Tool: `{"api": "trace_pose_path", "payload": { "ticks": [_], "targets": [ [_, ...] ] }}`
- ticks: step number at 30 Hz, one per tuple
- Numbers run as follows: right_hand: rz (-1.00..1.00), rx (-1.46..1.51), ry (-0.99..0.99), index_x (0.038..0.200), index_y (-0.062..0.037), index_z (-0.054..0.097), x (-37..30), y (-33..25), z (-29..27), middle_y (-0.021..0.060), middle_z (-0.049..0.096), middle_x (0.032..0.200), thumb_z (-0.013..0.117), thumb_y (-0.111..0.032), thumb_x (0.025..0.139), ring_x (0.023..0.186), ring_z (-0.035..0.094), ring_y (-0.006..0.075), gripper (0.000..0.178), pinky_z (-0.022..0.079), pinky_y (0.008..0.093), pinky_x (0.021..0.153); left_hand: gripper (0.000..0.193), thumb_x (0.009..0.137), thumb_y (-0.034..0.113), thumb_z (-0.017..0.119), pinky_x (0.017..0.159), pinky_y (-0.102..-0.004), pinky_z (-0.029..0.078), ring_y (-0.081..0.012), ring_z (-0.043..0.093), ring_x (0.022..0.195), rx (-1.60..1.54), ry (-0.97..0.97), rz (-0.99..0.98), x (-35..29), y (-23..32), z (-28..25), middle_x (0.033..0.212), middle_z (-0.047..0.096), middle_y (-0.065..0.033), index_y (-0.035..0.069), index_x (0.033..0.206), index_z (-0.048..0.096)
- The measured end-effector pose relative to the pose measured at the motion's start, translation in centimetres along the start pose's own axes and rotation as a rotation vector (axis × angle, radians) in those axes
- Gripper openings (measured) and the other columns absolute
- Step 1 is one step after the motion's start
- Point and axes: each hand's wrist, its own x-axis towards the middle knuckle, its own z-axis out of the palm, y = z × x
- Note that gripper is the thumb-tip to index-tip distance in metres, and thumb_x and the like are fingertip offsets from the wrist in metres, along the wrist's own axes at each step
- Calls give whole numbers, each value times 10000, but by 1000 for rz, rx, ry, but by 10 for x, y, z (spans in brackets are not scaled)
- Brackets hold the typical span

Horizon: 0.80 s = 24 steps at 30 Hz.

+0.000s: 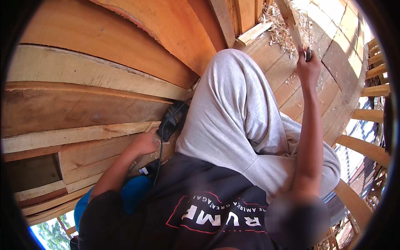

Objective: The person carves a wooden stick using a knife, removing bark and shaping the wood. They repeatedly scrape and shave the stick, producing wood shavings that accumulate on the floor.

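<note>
At the upper right, my right hand (308, 66) is closed around the dark handle of a knife (308, 55), its thin blade pointing away from me. My thumb lies against the near end of a rough wooden strip (291, 18) beside the blade. My left hand (146, 142) is low by the wall boards on the left, beside a black device (170, 121) with a cable. Its fingertips are partly hidden, so I cannot make out whether it grips anything. My legs in light grey trousers (233, 112) are bent between the two hands.
Curly wood shavings (278, 31) lie on the plank floor (287, 89) around the strip. A short pale wood block (254, 33) rests by the wall. Stacked wooden boards (96, 75) line the left side. Wooden slats (368, 115) border the right. Something blue (135, 193) sits by my left elbow.
</note>
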Motion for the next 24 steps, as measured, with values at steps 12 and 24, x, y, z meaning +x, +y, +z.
{"api": "trace_pose_path", "payload": {
  "ticks": [12,24],
  "targets": [
    [3,16,1,1064,-49,686,-2,-2,-3,56,584,664,643,-471,894,609,513,129,457,433,293,609,657,864,230,581,714,-426,506,-357,644,755,-260,-186,215,25,13,18,808,653,-198,55,1447,332],
    [68,22,-76,1078,-25,651,-4,-15,-11,188,677,861,619,-414,906,794,662,309,426,489,381,716,672,884,261,596,637,-379,491,-271,631,658,-380,-255,121,29,11,21,713,643,-148,-23,1429,325]
  ]
}}
